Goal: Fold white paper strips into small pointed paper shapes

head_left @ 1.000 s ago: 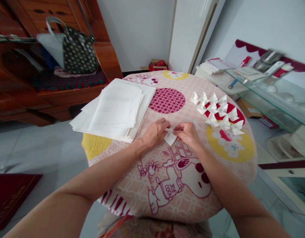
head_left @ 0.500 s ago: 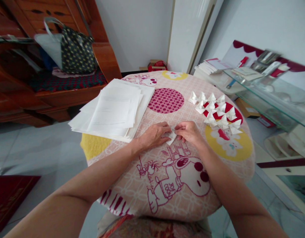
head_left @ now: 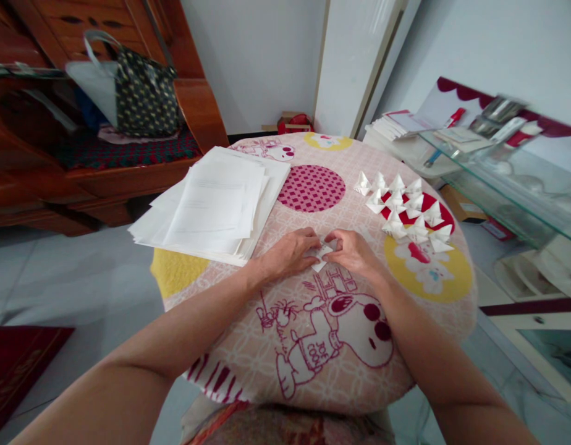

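A small folded piece of white paper (head_left: 321, 254) lies on the cloth-covered round table between my two hands. My left hand (head_left: 295, 250) is closed on its left side, fingers pressed onto the paper. From the right, my right hand (head_left: 350, 248) pinches the paper's edge between thumb and bent forefinger. Part of the paper is hidden under the fingers. To the right stand several folded white paper shapes (head_left: 395, 201) with pointed tips, set out in rows.
A loose stack of white paper sheets (head_left: 211, 204) lies on the table's left. The patterned tablecloth (head_left: 248, 346) covers the round table. A glass shelf (head_left: 508, 179) with small items stands close on the right. A wooden bench (head_left: 128, 179) holding a bag (head_left: 146, 93) is at the left.
My right hand's fingers have shifted slightly and bent more around the paper's right edge. The left hand has stayed almost in place.
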The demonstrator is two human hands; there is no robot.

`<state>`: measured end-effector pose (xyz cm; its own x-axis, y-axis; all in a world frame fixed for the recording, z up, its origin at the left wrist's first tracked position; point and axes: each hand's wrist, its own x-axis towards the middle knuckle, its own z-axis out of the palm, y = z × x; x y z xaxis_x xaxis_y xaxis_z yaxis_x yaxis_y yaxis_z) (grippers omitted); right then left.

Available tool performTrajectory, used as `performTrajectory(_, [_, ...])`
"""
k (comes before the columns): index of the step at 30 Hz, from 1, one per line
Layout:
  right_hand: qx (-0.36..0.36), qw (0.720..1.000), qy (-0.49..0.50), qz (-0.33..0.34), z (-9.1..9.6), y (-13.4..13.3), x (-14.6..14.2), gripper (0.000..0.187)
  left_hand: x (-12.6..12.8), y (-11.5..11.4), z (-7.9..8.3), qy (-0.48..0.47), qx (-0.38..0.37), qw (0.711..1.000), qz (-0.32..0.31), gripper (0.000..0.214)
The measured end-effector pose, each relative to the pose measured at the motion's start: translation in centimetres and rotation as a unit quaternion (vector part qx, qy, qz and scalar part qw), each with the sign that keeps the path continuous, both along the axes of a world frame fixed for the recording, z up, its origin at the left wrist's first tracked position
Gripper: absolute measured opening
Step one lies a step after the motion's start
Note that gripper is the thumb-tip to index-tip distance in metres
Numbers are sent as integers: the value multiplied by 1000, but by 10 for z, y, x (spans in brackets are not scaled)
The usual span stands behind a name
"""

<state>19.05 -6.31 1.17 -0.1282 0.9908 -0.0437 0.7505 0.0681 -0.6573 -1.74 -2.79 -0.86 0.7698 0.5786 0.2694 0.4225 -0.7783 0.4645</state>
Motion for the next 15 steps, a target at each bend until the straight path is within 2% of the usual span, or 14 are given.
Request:
performTrajectory(6, [10,1000,-19,5,-3,-1,1,32,0,2,-1,-8,-11,1000,1,19])
performTrajectory(15, [24,1000,10,-10,-9,6,10,22,-2,-1,4,-11,-40,999,-2,22])
